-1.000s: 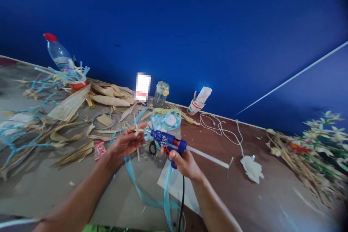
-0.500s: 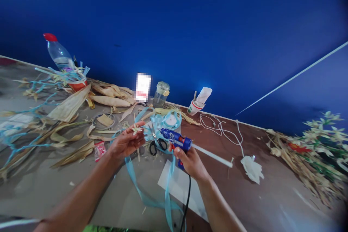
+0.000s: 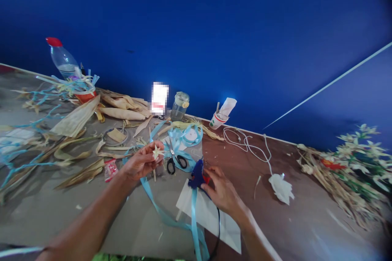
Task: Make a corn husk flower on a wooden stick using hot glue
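My left hand pinches a small pale star-shaped flower, its petals facing up, above the table. Beside it my right hand has its fingers spread, the thumb and fingertips close by a blue glue gun. The gun is tilted down over a white sheet, its black cable running towards me; whether the fingertips still touch it I cannot tell. Scissors with black handles lie open between the hands. Light-blue ribbon trails from its spool across the table to the front edge.
Dried corn husks and blue-wrapped stems cover the left. Along the wall stand a red-capped bottle, a glass jar and a paper cup. A white cord lies right of centre; white flowers are far right.
The glue gun has come down and turned from pointing left to lying over the white sheet. My right hand's grip has loosened, fingers spreading. My left hand has turned the flower's face towards me.
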Available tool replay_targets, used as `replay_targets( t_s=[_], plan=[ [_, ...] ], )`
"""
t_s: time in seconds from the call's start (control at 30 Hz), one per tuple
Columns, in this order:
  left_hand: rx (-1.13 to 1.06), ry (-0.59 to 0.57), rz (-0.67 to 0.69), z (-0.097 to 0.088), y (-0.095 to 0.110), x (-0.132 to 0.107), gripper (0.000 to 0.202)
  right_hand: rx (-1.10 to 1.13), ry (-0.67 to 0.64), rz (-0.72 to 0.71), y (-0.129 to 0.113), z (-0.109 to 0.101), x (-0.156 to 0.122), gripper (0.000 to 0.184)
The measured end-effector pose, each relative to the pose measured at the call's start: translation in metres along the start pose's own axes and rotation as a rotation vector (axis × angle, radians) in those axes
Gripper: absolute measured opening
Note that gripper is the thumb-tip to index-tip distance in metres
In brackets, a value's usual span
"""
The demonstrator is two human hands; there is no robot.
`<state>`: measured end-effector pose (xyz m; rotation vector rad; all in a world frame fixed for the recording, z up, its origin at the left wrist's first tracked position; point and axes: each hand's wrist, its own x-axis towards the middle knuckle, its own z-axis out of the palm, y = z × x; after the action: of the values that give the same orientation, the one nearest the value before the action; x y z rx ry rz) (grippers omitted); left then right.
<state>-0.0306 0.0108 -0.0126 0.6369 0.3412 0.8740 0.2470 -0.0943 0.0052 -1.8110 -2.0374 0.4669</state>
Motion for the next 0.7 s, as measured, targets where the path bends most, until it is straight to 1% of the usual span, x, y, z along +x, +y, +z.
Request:
replay_targets(
  t_s=[0.07, 0.13, 0.17, 0.2, 0.27, 0.33, 0.4, 0.47, 0.6, 0.7],
  plan=[
    [0.009, -0.020, -0.015, -0.001, -0.002, 0.001, 0.032, 0.134, 0.101, -0.009, -0.016, -0.014, 0.009, 0.024],
    [0.023, -0.020, -0.037, -0.001, -0.003, 0.002, 0.033, 0.245, 0.186, -0.101, -0.038, -0.022, 0.023, 0.021],
    [0.029, -0.016, -0.045, -0.001, -0.003, 0.002, 0.033, 0.276, 0.220, -0.177, -0.050, -0.023, 0.031, 0.020],
    [0.035, -0.009, -0.052, -0.001, -0.003, 0.001, 0.033, 0.283, 0.258, -0.257, -0.061, -0.022, 0.039, 0.019],
    [0.050, -0.001, -0.054, 0.000, -0.003, 0.001, 0.032, 0.239, 0.283, -0.393, -0.082, -0.015, 0.055, 0.019],
    [0.069, -0.002, -0.038, 0.000, -0.003, 0.000, 0.032, 0.196, 0.286, -0.459, -0.097, -0.008, 0.068, 0.017],
    [0.079, -0.010, -0.019, -0.001, -0.003, 0.001, 0.032, 0.182, 0.291, -0.489, -0.106, -0.004, 0.075, 0.016],
    [0.087, -0.010, -0.012, -0.002, -0.003, 0.001, 0.032, 0.191, 0.295, -0.492, -0.110, -0.004, 0.079, 0.017],
    [0.128, 0.023, -0.004, -0.002, -0.004, 0.002, 0.028, 0.175, 0.253, -0.445, -0.114, -0.008, 0.082, 0.016],
    [0.160, 0.038, 0.010, 0.001, -0.005, 0.003, 0.027, 0.130, 0.240, -0.410, -0.117, -0.008, 0.081, 0.013]
  ],
)
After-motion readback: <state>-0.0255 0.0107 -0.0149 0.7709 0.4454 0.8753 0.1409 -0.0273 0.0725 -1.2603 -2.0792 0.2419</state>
